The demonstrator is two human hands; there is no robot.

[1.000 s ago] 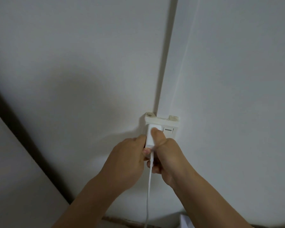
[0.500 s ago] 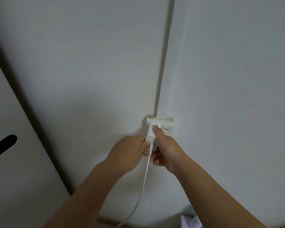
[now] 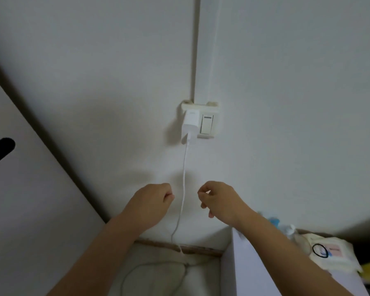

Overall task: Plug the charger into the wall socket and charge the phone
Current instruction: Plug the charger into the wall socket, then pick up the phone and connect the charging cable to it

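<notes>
Above both loosely curled, empty hands, left hand (image 3: 151, 202) and right hand (image 3: 219, 201), the white plastic block charger (image 3: 190, 123) sits in the wall socket (image 3: 200, 119), its thin white cable (image 3: 182, 189) hanging between them, apparently ready for the unseen phone.

Dim, flat indoor light, soft shadows on plain white painted wall (image 3: 286, 103) left of white plastic socket plate (image 3: 209, 107), wide-angle bending at edges, bottom-right corner blurred, no glare
</notes>
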